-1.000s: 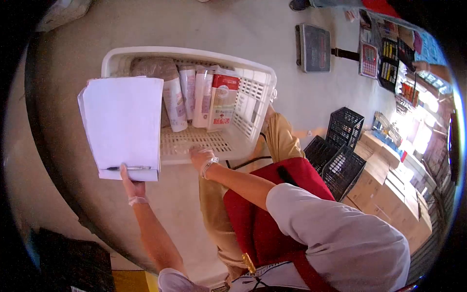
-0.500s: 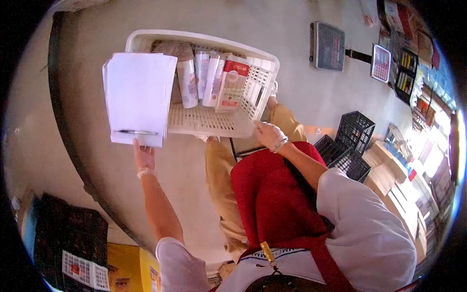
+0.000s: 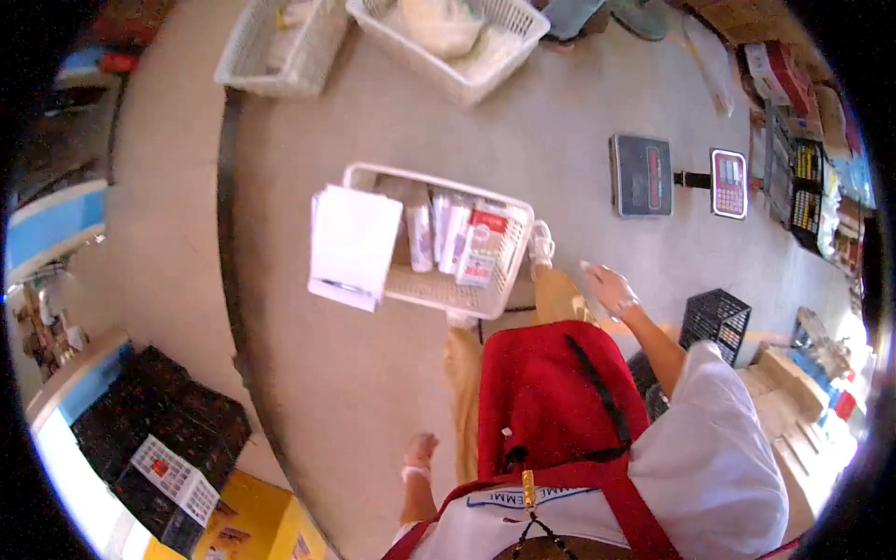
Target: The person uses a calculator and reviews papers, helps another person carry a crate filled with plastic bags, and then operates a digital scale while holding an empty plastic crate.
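Observation:
Loose white papers (image 3: 355, 241) with a pen (image 3: 347, 285) across their lower end rest over the left part of a white basket (image 3: 434, 301). Inside the basket are several pale cylindrical packs (image 3: 421, 239) and a red and white pack (image 3: 482, 246). Right of the basket, my right hand (image 3: 609, 288) is in the air with fingers apart and nothing in it. My left hand (image 3: 420, 451) is low, beside my leg and below the basket, touching neither the papers nor the basket; its fingers are small and blurred. Both hands wear thin clear gloves.
Two more white baskets (image 3: 448, 70) stand at the top, near a person's feet (image 3: 639, 17). A scale (image 3: 642, 175) with a display (image 3: 729, 184) lies right of centre. Black crates (image 3: 717, 319) stand at the right, others (image 3: 159, 439) at the lower left, by a yellow box (image 3: 257, 518).
My left hand has left the papers and dropped down towards my body. My right hand has moved off the basket's rim to the right. The view has widened, bringing two more baskets into sight.

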{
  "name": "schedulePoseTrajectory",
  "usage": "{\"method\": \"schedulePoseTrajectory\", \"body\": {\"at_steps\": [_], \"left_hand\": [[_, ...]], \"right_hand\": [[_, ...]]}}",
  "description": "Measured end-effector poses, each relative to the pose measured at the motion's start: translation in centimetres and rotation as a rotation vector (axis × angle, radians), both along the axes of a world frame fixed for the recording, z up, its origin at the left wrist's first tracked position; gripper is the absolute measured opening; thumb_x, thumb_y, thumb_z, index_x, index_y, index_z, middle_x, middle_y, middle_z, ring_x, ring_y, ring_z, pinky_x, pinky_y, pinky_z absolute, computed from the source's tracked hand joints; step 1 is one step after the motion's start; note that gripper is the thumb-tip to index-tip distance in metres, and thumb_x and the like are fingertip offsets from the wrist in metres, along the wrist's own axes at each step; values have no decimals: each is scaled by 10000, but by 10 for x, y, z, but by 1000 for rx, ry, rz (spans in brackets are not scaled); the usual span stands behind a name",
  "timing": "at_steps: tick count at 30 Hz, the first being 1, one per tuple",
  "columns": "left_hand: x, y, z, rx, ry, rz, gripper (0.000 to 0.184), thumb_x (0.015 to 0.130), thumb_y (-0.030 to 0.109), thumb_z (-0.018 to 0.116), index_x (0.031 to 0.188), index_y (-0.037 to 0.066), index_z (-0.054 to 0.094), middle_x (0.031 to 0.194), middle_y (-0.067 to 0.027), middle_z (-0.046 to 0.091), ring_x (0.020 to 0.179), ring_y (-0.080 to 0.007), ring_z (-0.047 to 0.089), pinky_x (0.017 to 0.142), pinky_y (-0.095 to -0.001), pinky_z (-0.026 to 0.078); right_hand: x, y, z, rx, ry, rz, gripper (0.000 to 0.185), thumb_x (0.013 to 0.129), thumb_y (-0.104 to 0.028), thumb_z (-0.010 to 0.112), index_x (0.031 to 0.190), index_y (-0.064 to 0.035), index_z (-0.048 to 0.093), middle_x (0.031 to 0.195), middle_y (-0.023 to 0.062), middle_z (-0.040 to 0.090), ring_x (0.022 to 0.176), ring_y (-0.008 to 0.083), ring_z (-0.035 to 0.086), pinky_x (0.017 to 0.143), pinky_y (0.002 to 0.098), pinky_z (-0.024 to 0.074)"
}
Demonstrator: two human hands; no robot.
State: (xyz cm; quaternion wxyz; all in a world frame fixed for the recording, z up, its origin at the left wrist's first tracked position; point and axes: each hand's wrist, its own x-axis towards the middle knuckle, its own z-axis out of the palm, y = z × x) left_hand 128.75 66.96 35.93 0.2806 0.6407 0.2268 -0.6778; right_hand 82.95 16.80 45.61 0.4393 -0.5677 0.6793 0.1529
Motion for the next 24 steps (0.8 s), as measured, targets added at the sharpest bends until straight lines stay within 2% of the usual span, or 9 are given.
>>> {"method": "schedulePoseTrajectory", "body": {"at_steps": [2, 5, 7, 10, 13, 16, 20, 22, 24], "left_hand": [[-13, -90, 67, 231, -147, -281, 291, 824, 303, 611, 985, 61, 592, 1009, -106, 635, 955, -201, 584, 762, -293, 417], [29, -135, 81, -126, -198, -479, 354, 834, 370, 590, 1021, 69, 595, 1007, -88, 639, 923, -169, 588, 738, -285, 414], [51, -187, 79, -85, -219, -401, 404, 838, 411, 573, 1064, 77, 592, 1031, -81, 635, 913, -150, 584, 738, -278, 407], [29, -276, 170, -188, -361, -335, 384, 841, 433, 561, 1012, 91, 599, 966, -54, 641, 842, -136, 578, 700, -262, 403], [27, -285, 172, -197, -376, -529, 347, 835, 438, 565, 950, 113, 598, 853, -23, 625, 759, -125, 564, 635, -256, 406], [41, -279, 122, -154, -187, -734, 264, 831, 384, 578, 905, 131, 591, 761, -13, 587, 701, -116, 549, 551, -229, 389], [-30, -326, 161, -266, -281, -1132, 186, 821, 287, 591, 896, 116, 587, 743, -25, 576, 688, -119, 553, 512, -218, 386], [-58, -349, 159, -529, -66, -763, 151, 812, 229, 597, 873, 93, 578, 745, -32, 577, 689, -120, 558, 516, -218, 404], [-99, -382, 170, -493, -73, -746, 160, 810, 227, 607, 877, 86, 577, 753, -29, 582, 700, -122, 565, 527, -224, 415]], "right_hand": [[-28, 41, 18, -96, 55, -245, 369, 870, -309, 437, 1135, -87, 567, 1107, 166, 585, 1042, 314, 552, 902, 364, 426], [-46, 123, 43, -176, 119, -390, 349, 847, -288, 468, 1107, -90, 590, 1051, 166, 609, 997, 315, 577, 876, 374, 446], [-55, 190, 34, -18, 240, -248, 367, 831, -301, 484, 1117, -98, 592, 1056, 147, 615, 990, 316, 582, 880, 377, 449], [-11, 227, 111, 108, 60, -324, 376, 845, -335, 472, 1130, -118, 587, 1066, 153, 605, 1008, 317, 569, 887, 390, 441], [4, 277, 129, 52, -47, -504, 400, 860, -351, 459, 1157, -108, 574, 1083, 156, 602, 1014, 319, 571, 894, 372, 438], [-4, 305, 146, -12, -28, -699, 334, 871, -295, 469, 1111, -104, 598, 1107, 167, 584, 1037, 304, 561, 904, 373, 431], [-48, 356, 153, -99, 15, -956, 347, 849, -309, 510, 1126, -119, 602, 1034, 151, 631, 963, 289, 606, 874, 353, 453], [-63, 372, 168, -57, -14, -1233, 346, 846, -298, 512, 1132, -127, 603, 1017, 144, 644, 953, 257, 615, 859, 336, 458], [-93, 401, 151, 75, -32, -1405, 338, 842, -296, 506, 1116, -131, 616, 1020, 126, 649, 957, 238, 614, 850, 321, 457]]}}
